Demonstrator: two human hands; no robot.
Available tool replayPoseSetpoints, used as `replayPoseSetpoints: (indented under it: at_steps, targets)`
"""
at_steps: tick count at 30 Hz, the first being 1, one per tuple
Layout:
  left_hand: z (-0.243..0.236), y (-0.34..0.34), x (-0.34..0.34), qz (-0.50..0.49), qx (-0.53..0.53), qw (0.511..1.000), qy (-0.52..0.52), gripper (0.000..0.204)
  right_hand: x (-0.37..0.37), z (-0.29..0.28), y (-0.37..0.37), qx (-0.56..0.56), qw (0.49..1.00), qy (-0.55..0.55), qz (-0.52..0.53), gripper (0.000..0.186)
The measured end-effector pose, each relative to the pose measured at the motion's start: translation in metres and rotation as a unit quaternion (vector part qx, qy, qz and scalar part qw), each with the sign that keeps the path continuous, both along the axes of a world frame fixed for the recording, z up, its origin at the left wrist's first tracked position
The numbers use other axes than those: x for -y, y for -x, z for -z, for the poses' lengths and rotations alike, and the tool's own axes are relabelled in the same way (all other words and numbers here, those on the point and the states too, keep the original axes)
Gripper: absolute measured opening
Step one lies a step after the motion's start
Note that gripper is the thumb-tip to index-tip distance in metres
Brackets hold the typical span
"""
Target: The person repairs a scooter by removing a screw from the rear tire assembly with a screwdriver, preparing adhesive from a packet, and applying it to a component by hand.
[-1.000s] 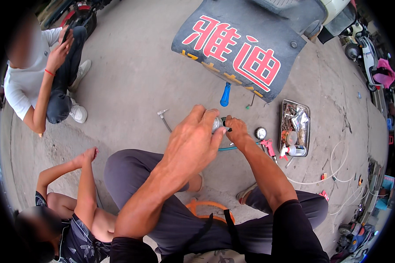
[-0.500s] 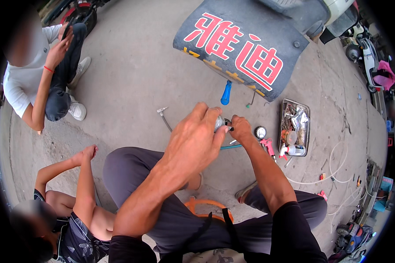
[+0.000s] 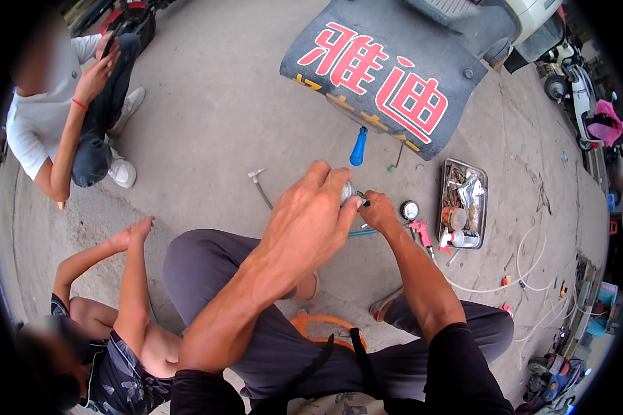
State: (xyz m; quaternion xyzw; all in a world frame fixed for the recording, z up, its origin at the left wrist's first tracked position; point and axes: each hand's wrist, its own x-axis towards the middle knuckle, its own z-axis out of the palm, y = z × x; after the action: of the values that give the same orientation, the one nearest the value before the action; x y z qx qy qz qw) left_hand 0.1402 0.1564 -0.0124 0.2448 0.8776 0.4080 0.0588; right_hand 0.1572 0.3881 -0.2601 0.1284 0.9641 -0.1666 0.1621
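Observation:
My left hand (image 3: 311, 214) is closed around a small silver metal part (image 3: 348, 191), most of it hidden by my fingers. My right hand (image 3: 379, 207) grips a small dark piece (image 3: 365, 200) at that part's right side; what exactly it is, I cannot make out. Beyond my hands a blue-handled tool (image 3: 358, 146) hangs below a black rubber mudflap (image 3: 422, 69) with red lettering. Right of my hands lie a round gauge (image 3: 409, 210), a pink air gun (image 3: 422, 235) and a metal tray (image 3: 483, 194) holding parts and a spray bottle.
A person in white (image 3: 41, 131) squats at upper left holding a phone; another person (image 3: 135, 311) sits at lower left. An orange ring-like object (image 3: 322, 320) is between my legs. A grey hose (image 3: 259, 187), white tubing (image 3: 477, 290) and parked scooters (image 3: 571, 90) are around me.
Both my hands keep their hold, shifted very slightly upward with the metal part over the last second. The view has moved slightly; the other people stay about where they were.

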Motion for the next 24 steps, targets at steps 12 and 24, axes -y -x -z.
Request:
replayPoseSetpoints:
  at_steps: [12, 24]
  targets:
    - [0.003, -0.001, 0.0, 0.003, -0.017, 1.0, -0.009, 0.032, -0.001, -0.003, -0.01, -0.045, 0.997, 0.058, 0.018, 0.029]
    - [0.003, 0.0, -0.003, 0.004, -0.018, 1.0, -0.003, 0.032, 0.007, -0.039, -0.034, -0.14, 0.986, 0.07, 0.051, 0.024]
